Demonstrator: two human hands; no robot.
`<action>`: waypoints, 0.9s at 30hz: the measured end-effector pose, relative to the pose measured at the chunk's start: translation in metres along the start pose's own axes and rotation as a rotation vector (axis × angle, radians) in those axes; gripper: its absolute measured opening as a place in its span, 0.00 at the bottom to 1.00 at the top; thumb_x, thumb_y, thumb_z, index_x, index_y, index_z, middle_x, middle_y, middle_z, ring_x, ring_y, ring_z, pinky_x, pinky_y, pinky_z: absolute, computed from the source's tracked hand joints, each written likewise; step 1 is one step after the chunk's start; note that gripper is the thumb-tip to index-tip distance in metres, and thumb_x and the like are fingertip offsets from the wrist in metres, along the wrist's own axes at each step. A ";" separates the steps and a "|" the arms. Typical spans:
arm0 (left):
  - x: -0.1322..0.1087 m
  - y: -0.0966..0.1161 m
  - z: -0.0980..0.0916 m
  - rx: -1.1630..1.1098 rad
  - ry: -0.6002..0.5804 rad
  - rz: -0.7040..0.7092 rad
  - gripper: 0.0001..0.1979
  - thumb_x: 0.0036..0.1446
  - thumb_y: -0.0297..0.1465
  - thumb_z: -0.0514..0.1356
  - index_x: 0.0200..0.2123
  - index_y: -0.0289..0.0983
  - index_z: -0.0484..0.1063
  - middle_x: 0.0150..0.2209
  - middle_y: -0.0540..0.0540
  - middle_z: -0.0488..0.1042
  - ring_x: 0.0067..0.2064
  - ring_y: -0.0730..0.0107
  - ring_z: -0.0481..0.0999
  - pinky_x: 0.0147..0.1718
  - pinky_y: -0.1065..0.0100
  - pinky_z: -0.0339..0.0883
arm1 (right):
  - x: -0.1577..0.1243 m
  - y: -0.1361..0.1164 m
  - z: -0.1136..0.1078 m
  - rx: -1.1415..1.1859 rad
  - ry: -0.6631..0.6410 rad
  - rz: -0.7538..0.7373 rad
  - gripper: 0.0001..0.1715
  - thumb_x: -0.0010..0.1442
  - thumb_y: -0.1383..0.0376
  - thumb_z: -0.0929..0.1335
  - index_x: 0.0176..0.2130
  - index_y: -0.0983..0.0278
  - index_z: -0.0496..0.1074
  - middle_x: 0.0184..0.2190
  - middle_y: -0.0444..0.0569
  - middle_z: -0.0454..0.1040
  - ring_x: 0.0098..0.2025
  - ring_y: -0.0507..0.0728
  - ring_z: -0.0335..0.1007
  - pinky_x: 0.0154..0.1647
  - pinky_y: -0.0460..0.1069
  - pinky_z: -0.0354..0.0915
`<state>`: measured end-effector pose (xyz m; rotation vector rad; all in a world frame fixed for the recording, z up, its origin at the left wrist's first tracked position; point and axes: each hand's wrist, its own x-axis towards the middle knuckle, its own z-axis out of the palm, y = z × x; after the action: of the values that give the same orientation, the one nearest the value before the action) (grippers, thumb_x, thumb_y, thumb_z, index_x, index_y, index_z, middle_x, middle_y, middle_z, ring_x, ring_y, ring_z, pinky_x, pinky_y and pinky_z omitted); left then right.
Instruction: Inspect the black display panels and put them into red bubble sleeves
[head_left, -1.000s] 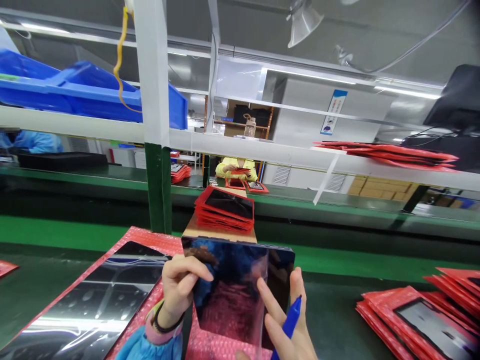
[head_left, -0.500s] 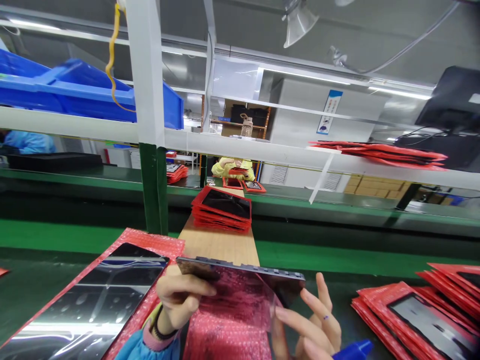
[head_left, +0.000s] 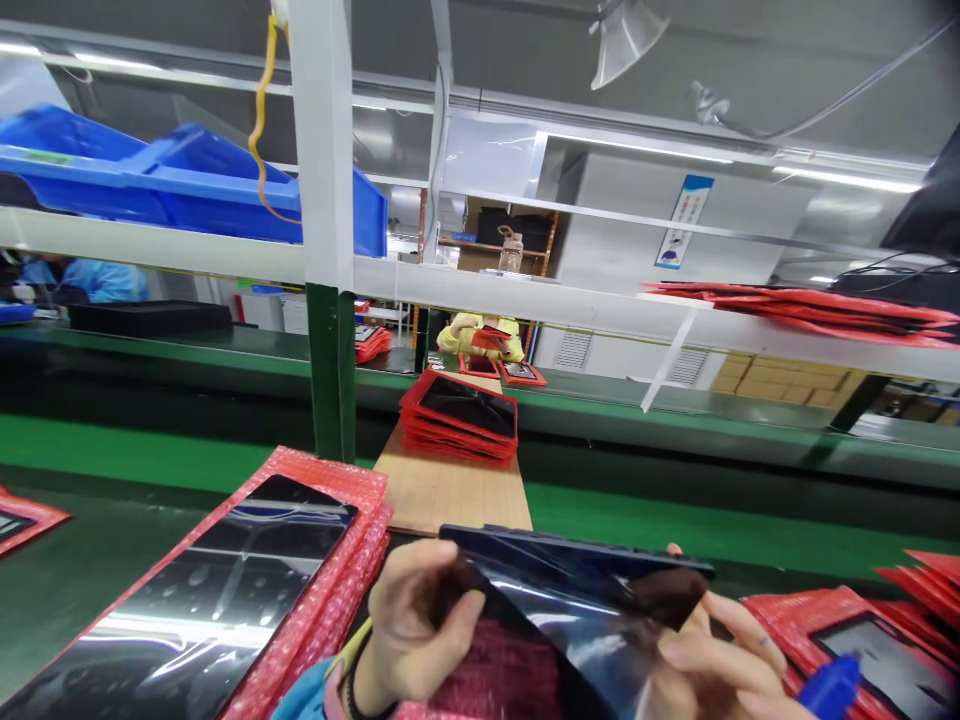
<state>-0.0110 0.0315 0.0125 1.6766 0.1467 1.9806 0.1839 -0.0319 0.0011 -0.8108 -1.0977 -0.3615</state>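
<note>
we've got the glossy dark flat rectangular panel [head_left: 577,600] up off the bench, near centre, tilted w/ its far edge raised, held btw both hands. our left hand [head_left: 409,630] is curled closed on the panel's left near corner, thumb on top, fingers wrapped under. our right hand [head_left: 712,665] has the right corner, fingers [head_left: 739,625] only half bent & lying along the edge. the blue plastic marker pen [head_left: 829,688] is tucked in that same hand; how exactly we can't tell, the frame cuts it off.

progress, as we judge it: this panel is bare, not inside any sleeve, so it's mid-handling. a film may sit loose on its face, but blur leaves that unsure.

already sleeved, by the look of it:
- a stack of red bubble-wrap sleeved panels [head_left: 461,415] at the far end of the pale wooden board [head_left: 450,490], well apart from us
- another red sleeved pile [head_left: 885,640] near right, just beside the right hand

near left, a larger dark glossy sheet [head_left: 225,580] lies on a pile of red bubble-wrap bags [head_left: 337,590], touching it. the green conveyor belt [head_left: 675,510] runs left to right by the board. a co-worker in a yellow top [head_left: 480,335] handles red sleeves far back. how many panels are left we can't tell.
</note>
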 end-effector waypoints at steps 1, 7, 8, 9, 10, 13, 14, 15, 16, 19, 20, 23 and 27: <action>-0.003 0.003 0.007 -0.056 0.027 -0.029 0.34 0.53 0.24 0.63 0.59 0.58 0.60 0.34 0.51 0.82 0.25 0.70 0.79 0.25 0.71 0.74 | 0.005 0.001 0.000 0.012 0.017 -0.020 0.11 0.55 0.67 0.71 0.37 0.51 0.69 0.21 0.39 0.65 0.30 0.59 0.63 0.50 0.64 0.64; -0.035 0.018 0.041 -0.122 0.083 -0.250 0.41 0.58 0.29 0.61 0.67 0.55 0.41 0.49 0.41 0.78 0.39 0.59 0.82 0.35 0.62 0.79 | 0.036 0.014 0.005 0.235 0.057 -0.075 0.21 0.45 0.72 0.74 0.38 0.57 0.67 0.20 0.35 0.71 0.25 0.54 0.64 0.47 0.56 0.60; -0.041 0.018 0.043 -0.096 0.076 -0.248 0.41 0.58 0.28 0.60 0.67 0.55 0.41 0.49 0.40 0.78 0.40 0.57 0.82 0.36 0.61 0.79 | 0.037 0.018 0.005 0.264 0.053 -0.029 0.21 0.45 0.72 0.74 0.37 0.57 0.67 0.20 0.35 0.71 0.28 0.55 0.66 0.48 0.56 0.59; -0.046 0.018 0.044 -0.067 0.064 -0.239 0.42 0.57 0.27 0.60 0.67 0.55 0.41 0.49 0.41 0.78 0.41 0.57 0.82 0.36 0.61 0.79 | 0.036 0.023 0.006 0.294 0.048 0.018 0.21 0.45 0.72 0.74 0.38 0.57 0.68 0.20 0.36 0.71 0.31 0.56 0.67 0.49 0.55 0.59; -0.050 0.017 0.044 -0.039 0.048 -0.233 0.44 0.56 0.25 0.61 0.67 0.56 0.40 0.50 0.41 0.77 0.41 0.56 0.82 0.35 0.61 0.79 | 0.034 0.029 0.006 0.316 0.050 0.059 0.21 0.45 0.71 0.74 0.38 0.56 0.68 0.21 0.36 0.71 0.33 0.56 0.67 0.50 0.55 0.58; -0.057 0.014 0.042 0.019 0.007 -0.223 0.47 0.53 0.21 0.62 0.66 0.58 0.42 0.52 0.42 0.76 0.44 0.55 0.81 0.35 0.62 0.80 | 0.026 0.041 0.006 0.381 0.042 0.162 0.20 0.48 0.71 0.73 0.40 0.55 0.67 0.22 0.36 0.68 0.38 0.57 0.67 0.51 0.57 0.57; -0.059 0.013 0.042 0.031 -0.001 -0.217 0.47 0.53 0.21 0.62 0.66 0.58 0.42 0.52 0.42 0.76 0.45 0.55 0.81 0.35 0.62 0.80 | 0.023 0.044 0.006 0.405 0.040 0.194 0.20 0.49 0.71 0.72 0.41 0.55 0.66 0.22 0.37 0.67 0.40 0.57 0.67 0.50 0.57 0.58; -0.059 0.012 0.042 0.040 -0.005 -0.211 0.46 0.52 0.21 0.62 0.66 0.57 0.43 0.52 0.41 0.76 0.45 0.54 0.80 0.35 0.61 0.80 | 0.022 0.046 0.007 0.427 0.040 0.223 0.21 0.50 0.71 0.72 0.42 0.55 0.66 0.23 0.37 0.66 0.41 0.58 0.67 0.49 0.58 0.59; -0.059 0.012 0.042 0.048 -0.006 -0.205 0.45 0.53 0.21 0.62 0.66 0.56 0.44 0.51 0.40 0.77 0.45 0.54 0.80 0.35 0.61 0.80 | 0.021 0.048 0.007 0.447 0.040 0.245 0.21 0.50 0.71 0.72 0.42 0.55 0.66 0.23 0.38 0.66 0.42 0.58 0.66 0.49 0.58 0.59; -0.055 0.009 0.043 0.075 -0.018 -0.175 0.41 0.53 0.22 0.62 0.65 0.54 0.50 0.51 0.40 0.77 0.45 0.54 0.80 0.36 0.61 0.80 | 0.020 0.050 0.008 0.473 0.051 0.266 0.21 0.50 0.71 0.72 0.42 0.56 0.66 0.23 0.38 0.66 0.43 0.58 0.66 0.52 0.60 0.58; -0.053 0.008 0.043 0.081 -0.033 -0.152 0.39 0.53 0.23 0.62 0.64 0.53 0.54 0.52 0.41 0.76 0.45 0.54 0.80 0.36 0.61 0.80 | 0.020 0.050 0.008 0.476 0.048 0.282 0.21 0.50 0.70 0.72 0.42 0.56 0.66 0.24 0.37 0.66 0.44 0.57 0.66 0.54 0.61 0.57; -0.044 0.007 0.040 0.066 -0.133 -0.125 0.31 0.54 0.27 0.62 0.60 0.49 0.63 0.53 0.41 0.75 0.46 0.55 0.80 0.38 0.64 0.78 | 0.018 0.050 0.009 0.476 0.024 0.400 0.22 0.50 0.70 0.72 0.43 0.55 0.66 0.25 0.38 0.65 0.48 0.58 0.65 0.59 0.64 0.53; -0.030 0.017 0.029 0.067 -0.253 -0.418 0.30 0.55 0.26 0.61 0.61 0.45 0.61 0.54 0.40 0.73 0.50 0.57 0.76 0.47 0.65 0.73 | 0.016 0.048 0.015 0.490 -0.012 0.570 0.21 0.49 0.68 0.73 0.43 0.55 0.66 0.26 0.39 0.64 0.50 0.59 0.65 0.60 0.65 0.53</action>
<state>0.0132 -0.0039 -0.0003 1.7532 0.4357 1.4609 0.2119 0.0131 -0.0007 -0.6462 -0.8664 0.3808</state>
